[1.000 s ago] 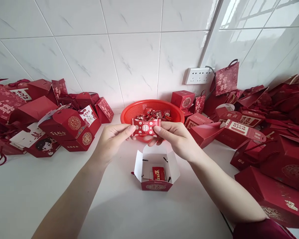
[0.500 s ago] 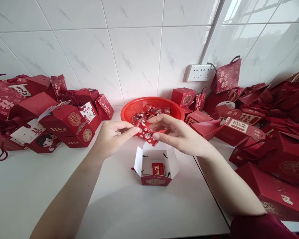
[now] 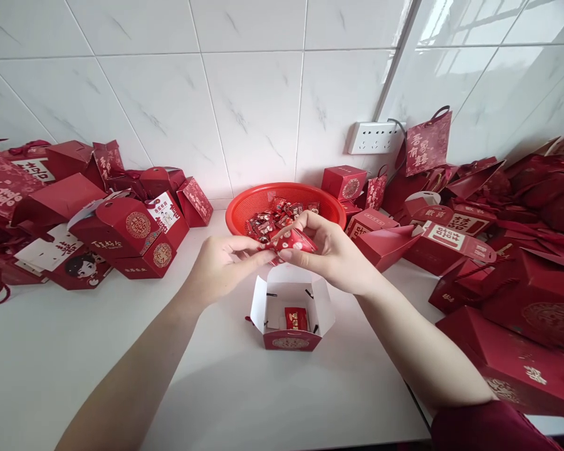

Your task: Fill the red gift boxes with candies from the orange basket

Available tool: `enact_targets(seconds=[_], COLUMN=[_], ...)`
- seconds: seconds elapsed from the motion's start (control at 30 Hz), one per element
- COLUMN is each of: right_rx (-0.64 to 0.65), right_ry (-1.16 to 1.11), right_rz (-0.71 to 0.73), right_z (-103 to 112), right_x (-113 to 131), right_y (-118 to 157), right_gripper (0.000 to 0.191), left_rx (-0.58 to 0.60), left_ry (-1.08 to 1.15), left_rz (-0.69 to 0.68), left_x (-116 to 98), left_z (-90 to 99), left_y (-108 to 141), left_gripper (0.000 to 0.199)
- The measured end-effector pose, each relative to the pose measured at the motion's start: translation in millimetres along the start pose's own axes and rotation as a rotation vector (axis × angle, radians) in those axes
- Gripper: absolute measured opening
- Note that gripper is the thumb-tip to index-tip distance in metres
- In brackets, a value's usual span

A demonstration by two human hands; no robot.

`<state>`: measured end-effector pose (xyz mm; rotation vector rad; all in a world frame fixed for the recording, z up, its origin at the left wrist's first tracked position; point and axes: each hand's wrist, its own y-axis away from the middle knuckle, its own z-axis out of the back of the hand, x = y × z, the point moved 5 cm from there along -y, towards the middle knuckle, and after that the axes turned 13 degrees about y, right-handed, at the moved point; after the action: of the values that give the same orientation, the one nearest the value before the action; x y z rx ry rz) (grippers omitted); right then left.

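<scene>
Between both hands, above the open gift box, is a red wrapped candy packet with pale round prints. My left hand pinches its left end between thumb and fingers. At the other side, my right hand grips the packet, the thumb in front. Below them the small red box stands on the white table with its white-lined flaps spread. One red packet with gold print lies inside it. Just behind my hands, a red plastic basket contains several wrapped candies, partly hidden by my fingers.
Red gift boxes are piled at the left. More boxes crowd the right side, running toward the front. A white power strip is on the tiled wall, and a red bag with a black handle leans there.
The packet has turned and folded between my fingers, its printed face now tilted up inside my right hand. My hands have drawn closer together. The box and basket stay in place.
</scene>
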<state>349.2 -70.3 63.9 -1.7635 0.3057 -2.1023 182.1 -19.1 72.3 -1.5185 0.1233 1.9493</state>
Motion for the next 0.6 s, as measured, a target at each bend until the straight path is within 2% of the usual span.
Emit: enact_targets(seconds=[0.07, 0.13, 0.3, 0.6], right_rx=[-0.002, -0.002, 0.014, 0.030], right_ry=[0.020, 0.033, 0.087, 0.129], right_rz=[0.000, -0.025, -0.066, -0.050], right_z=[1, 3, 9, 11], right_x=[1, 0, -1, 1], right_y=[-1, -1, -2, -1], right_gripper=[0.036, 0.031, 0.030, 0.031], left_rx=[-0.066, -0.084, -0.086, -0.051], left_ry=[0.054, 0.121, 0.267, 0.340], left_rz=[-0.020, -0.011, 0.009, 0.038], left_x=[0, 0, 2, 4], left_z=[6.6, 11.1, 17.2, 19.1], left_y=[0, -1, -2, 0], left_gripper=[0.020, 0.020, 0.023, 0.023])
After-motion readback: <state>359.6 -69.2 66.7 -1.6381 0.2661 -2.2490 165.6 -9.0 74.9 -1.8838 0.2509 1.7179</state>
